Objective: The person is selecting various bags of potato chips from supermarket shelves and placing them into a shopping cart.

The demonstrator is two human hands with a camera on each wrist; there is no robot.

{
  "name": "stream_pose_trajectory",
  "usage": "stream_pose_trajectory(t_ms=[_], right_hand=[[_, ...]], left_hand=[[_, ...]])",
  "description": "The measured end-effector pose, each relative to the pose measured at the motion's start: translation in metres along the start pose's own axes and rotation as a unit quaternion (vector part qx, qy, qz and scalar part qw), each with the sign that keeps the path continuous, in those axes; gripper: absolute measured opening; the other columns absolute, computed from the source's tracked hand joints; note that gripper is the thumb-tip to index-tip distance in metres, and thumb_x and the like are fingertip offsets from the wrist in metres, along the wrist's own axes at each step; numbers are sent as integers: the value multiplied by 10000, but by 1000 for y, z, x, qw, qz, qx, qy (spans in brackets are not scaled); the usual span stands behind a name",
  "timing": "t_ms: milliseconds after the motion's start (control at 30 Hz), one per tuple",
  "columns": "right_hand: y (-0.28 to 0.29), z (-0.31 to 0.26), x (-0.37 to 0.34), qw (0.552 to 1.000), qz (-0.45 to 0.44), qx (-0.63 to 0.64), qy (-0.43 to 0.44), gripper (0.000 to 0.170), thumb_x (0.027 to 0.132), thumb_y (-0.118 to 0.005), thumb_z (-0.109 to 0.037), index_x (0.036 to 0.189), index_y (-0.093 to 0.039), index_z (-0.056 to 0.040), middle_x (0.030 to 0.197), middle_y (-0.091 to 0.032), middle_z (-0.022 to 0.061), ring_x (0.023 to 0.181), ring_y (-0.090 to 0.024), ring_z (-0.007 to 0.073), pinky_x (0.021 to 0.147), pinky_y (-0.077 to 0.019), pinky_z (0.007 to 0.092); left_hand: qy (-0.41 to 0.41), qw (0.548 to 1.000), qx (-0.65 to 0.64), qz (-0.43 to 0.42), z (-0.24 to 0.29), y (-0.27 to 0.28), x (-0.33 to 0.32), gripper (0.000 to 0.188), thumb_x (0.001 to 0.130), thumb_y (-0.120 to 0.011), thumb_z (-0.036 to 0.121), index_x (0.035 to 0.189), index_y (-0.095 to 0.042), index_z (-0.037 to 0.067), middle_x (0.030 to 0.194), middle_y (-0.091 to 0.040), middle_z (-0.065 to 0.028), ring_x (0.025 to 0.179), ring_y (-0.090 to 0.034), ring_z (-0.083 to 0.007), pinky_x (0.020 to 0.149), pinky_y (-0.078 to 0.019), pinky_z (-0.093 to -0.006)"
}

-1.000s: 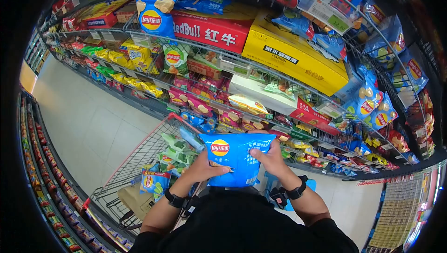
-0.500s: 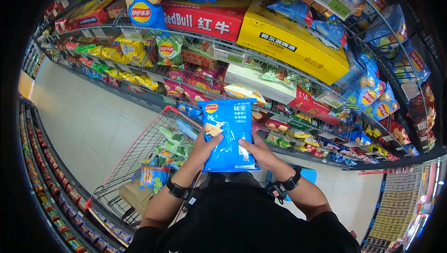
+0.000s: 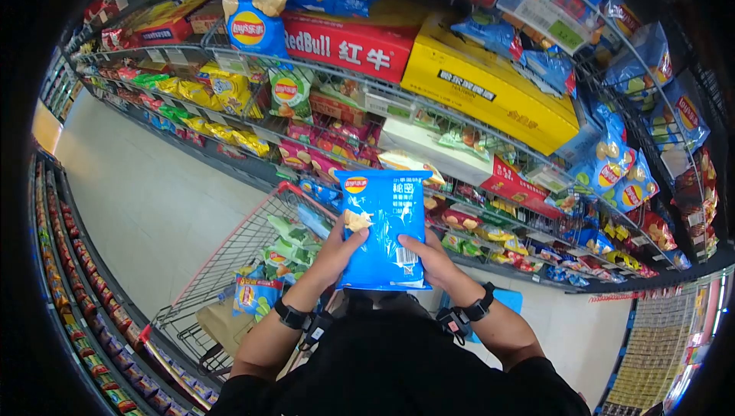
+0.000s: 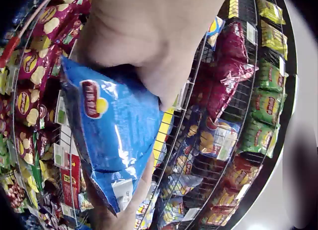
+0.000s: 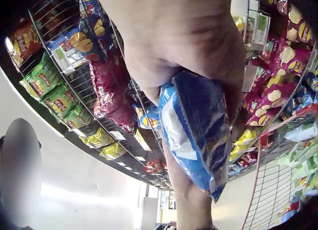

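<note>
A blue Lay's chip bag (image 3: 383,225) is held upright in front of the body, its printed face toward the head camera. My left hand (image 3: 334,254) grips its left edge, the thumb lying on the face near the pictured chips. On the right edge my right hand (image 3: 438,261) grips with the thumb beside the barcode. The fingers behind the bag are hidden in the head view. The left wrist view shows the blue bag (image 4: 117,120) side-on under the left hand (image 4: 149,41). In the right wrist view the bag (image 5: 191,130) sits within the right hand (image 5: 184,46).
A wire cart (image 3: 222,251) with a red rim stands at the left, holding green packs, a brown bag (image 3: 223,327) and a Lay's pack (image 3: 256,295). Shelves ahead carry a red RedBull box (image 3: 344,47), a yellow box (image 3: 490,87) and chip bags. Another shelf (image 3: 76,293) lines the far left.
The bag was tilted and wide a second ago; both hands have turned it upright, its face toward the head. Since half a second ago it has shifted slightly right and down in view.
</note>
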State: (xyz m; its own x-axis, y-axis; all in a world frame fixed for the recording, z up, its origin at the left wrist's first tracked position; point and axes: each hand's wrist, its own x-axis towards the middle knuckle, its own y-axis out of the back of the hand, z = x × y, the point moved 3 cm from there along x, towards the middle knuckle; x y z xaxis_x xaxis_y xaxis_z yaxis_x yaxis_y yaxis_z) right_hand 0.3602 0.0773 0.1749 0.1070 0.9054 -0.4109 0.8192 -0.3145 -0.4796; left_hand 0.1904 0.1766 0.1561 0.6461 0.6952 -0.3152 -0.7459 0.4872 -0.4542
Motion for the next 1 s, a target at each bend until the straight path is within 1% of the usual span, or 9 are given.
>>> stream_pose_trajectory(t_ms=[133,267,367,433,567,633,733,900,1000], right_hand=[[-8,-17,6,985,56,-108,125,540,849,-739,-166,1287,-469,-3,1144,-632,128,1007,-635,188,866,-536,337],[-51,-55,-12,919,81,-267,279,672,784,-775,-139,1335,-420,10,1219,-580,152,1097,-581,225,937,-477,372],[-84,-74,-27,867,54,-349,352,776,735,-792,-119,1385,-383,-11,1310,-494,186,1240,-482,285,1036,-394,427],[-105,-83,-38,767,-35,-452,454,786,718,-794,-110,1391,-396,-36,1339,-465,187,1261,-455,336,1053,-372,442],[-111,-95,-36,766,-93,-474,424,709,703,-804,-95,1329,-472,-60,1370,-419,165,1252,-456,340,1044,-390,422],[-102,-113,-22,791,-2,-431,435,760,770,-784,-122,1399,-364,-40,1376,-421,157,1253,-460,264,973,-463,393],[-109,-146,-4,904,-105,-277,307,776,815,-761,-134,1432,-308,-7,1345,-486,164,1207,-517,230,927,-492,363],[-125,-187,11,884,-97,-318,330,665,827,-758,-134,1374,-402,-6,1273,-563,117,1135,-573,194,890,-500,309],[-151,-217,19,815,-65,-360,449,577,831,-744,-101,1320,-453,-4,1241,-579,102,1136,-575,187,892,-496,312]], left_hand=[[-249,937,223,104,34,-4,-8,692,806,-722,58,1406,-377,48,1233,-531,-142,1120,-552,-211,825,-484,-301],[-238,939,248,-20,78,-28,-33,765,775,-749,64,1425,-345,43,1252,-513,-125,1087,-543,-187,860,-461,-289],[-364,890,273,41,104,-46,-54,965,688,-840,145,1463,-271,51,1248,-520,-152,1093,-581,-242,860,-492,-312],[-390,886,237,80,110,-45,-57,1006,651,-874,180,1436,-260,40,1269,-510,-160,1130,-574,-247,917,-488,-350],[-311,928,158,134,136,-25,-51,727,738,-820,116,1293,-358,31,1257,-536,-145,1138,-570,-216,942,-491,-359],[-289,948,113,73,147,-13,-40,712,765,-789,77,1315,-341,25,1233,-552,-135,1108,-587,-204,923,-501,-333],[-334,932,139,22,176,-14,-32,716,789,-771,104,1346,-330,19,1237,-547,-124,1150,-553,-198,960,-475,-345],[-376,900,214,-47,223,-19,-7,807,793,-784,194,1416,-307,7,1288,-529,-138,1196,-520,-193,1001,-437,-348],[-472,821,321,16,264,-10,16,826,809,-772,223,1444,-296,-4,1315,-526,-150,1201,-516,-209,1011,-422,-340]])
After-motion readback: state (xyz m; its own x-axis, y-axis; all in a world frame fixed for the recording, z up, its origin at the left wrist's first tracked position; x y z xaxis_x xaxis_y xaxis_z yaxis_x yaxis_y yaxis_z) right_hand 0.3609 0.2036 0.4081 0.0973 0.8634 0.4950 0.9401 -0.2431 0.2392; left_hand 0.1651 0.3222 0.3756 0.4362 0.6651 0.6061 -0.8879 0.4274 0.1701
